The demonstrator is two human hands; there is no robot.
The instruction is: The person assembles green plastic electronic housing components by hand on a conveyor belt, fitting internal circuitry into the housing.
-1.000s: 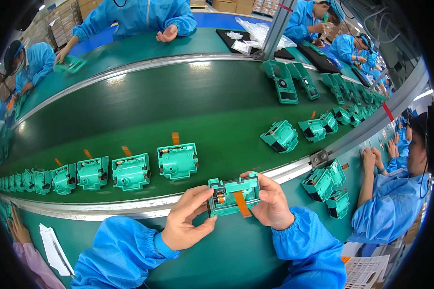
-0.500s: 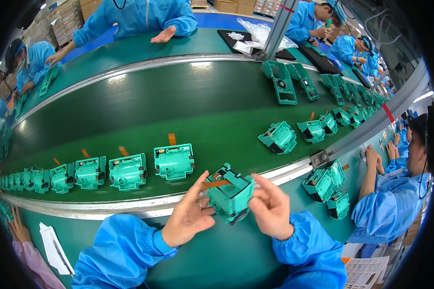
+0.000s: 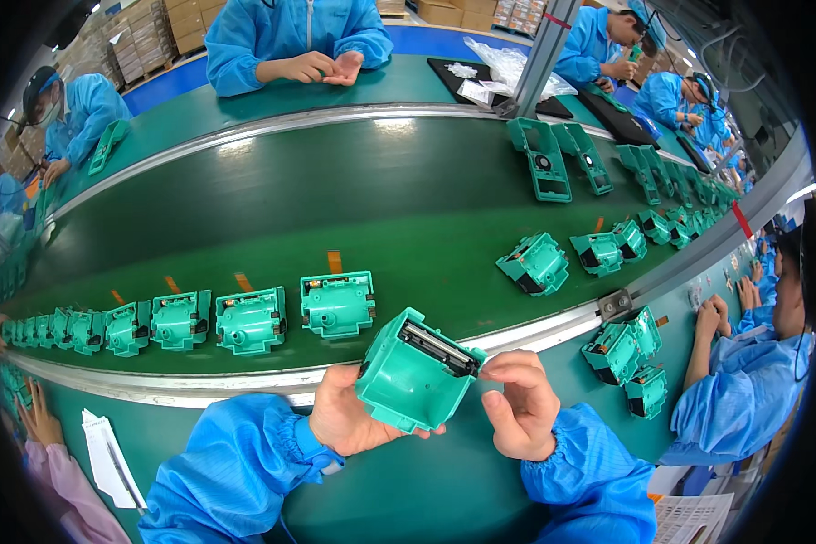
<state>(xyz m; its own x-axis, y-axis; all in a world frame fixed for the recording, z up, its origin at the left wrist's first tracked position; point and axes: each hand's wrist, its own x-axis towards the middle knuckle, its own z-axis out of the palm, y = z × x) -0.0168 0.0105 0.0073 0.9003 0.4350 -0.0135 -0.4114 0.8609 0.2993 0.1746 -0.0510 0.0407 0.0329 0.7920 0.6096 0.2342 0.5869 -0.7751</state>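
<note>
A green plastic housing [image 3: 417, 374] is in my left hand [image 3: 349, 412], tilted above the near bench. Its smooth curved inside shows, and a dark slotted strip runs along its upper right edge. The fingers of my left hand are wrapped beneath it and mostly hidden. My right hand [image 3: 524, 403] is at the housing's right corner, with bent fingertips at the dark end of the strip and the thumb apart from them. No orange ribbon shows on the held housing from this side.
Beyond the metal rail [image 3: 553, 328], a green conveyor belt [image 3: 245, 199] carries rows of similar housings [image 3: 337, 304] and open green frames [image 3: 539, 159]. More housings [image 3: 621, 349] lie on the bench at right, near a co-worker [image 3: 743, 381]. White papers [image 3: 111, 458] lie at left. Other people work across the belt.
The housing has been turned over, so its curved inside shows and the orange ribbon is out of sight. My left hand has moved under it. My right thumb has come off it.
</note>
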